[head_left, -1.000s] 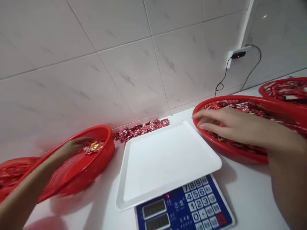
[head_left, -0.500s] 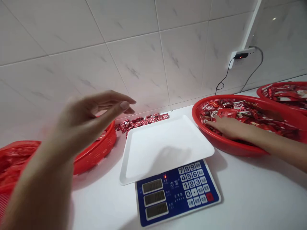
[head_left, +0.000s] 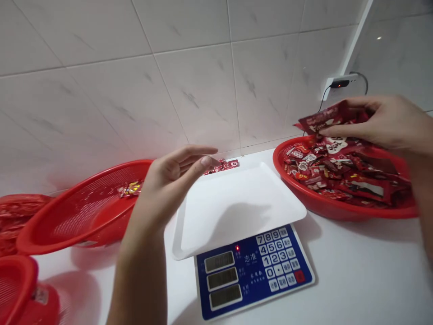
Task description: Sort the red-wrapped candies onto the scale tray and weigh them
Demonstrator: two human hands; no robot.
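My right hand (head_left: pixel 382 121) is raised above the red basket (head_left: pixel 324 208) on the right, closed on a bunch of dark red candy packets (head_left: pixel 329 118). That basket is heaped with red wrapped candies (head_left: pixel 338 174). My left hand (head_left: pixel 176 176) hovers over the left edge of the white scale tray (head_left: pixel 243 212), fingers stretched out and together, holding nothing. The blue electronic scale (head_left: pixel 253 271) sits under the tray with its red light on.
A nearly empty red basket (head_left: pixel 81 212) with one gold-red candy (head_left: pixel 130 188) stands at the left. More red baskets (head_left: pixel 20 289) sit at the far left. Loose candies (head_left: pixel 223 165) lie against the tiled wall. A wall socket with a plug (head_left: pixel 340 83) is at the right.
My right hand has lifted out of the right basket with a bunch of candy packets. My left hand left the left basket, rose, then dropped to the tray's edge.
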